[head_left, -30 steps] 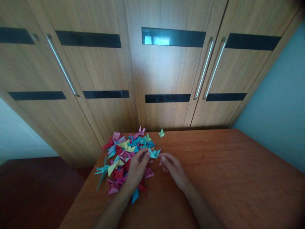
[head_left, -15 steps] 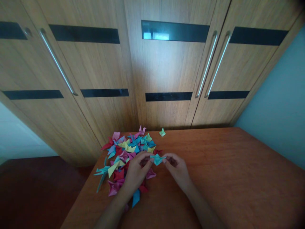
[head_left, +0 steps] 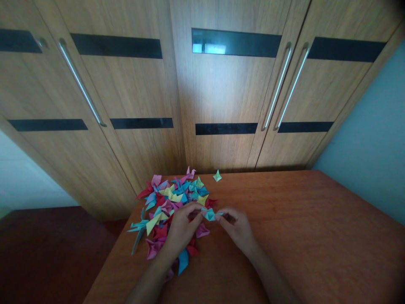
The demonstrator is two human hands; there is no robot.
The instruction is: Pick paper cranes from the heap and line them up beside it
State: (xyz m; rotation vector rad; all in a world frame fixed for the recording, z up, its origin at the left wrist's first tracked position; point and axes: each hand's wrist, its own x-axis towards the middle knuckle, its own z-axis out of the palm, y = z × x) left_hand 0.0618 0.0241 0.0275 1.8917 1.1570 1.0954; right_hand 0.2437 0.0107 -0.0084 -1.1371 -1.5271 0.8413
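Observation:
A small turquoise folded-paper origami piece (head_left: 210, 215) is held up between my two hands. My left hand (head_left: 185, 221) pinches its left point between thumb and fingers. On the other side, my right hand (head_left: 236, 226) pinches the right point the same way. Beneath and beyond my left hand spreads a heap of origami pieces (head_left: 171, 194) in pink, red, blue, yellow and purple. Part of that heap is hidden by my left hand and forearm. A single pale green origami piece (head_left: 217, 176) stands apart near the table's back edge.
The reddish-brown wooden table (head_left: 300, 228) reaches back to a wooden wardrobe (head_left: 221, 93) with metal handles and dark strips. A pale blue wall (head_left: 370, 139) is at the right. Dark floor (head_left: 57, 249) shows beyond the table's left edge.
The turquoise piece now looks narrower and more bunched in the middle, with its points drawn out sideways. Both hands keep their pinch. The whole view has shifted slightly.

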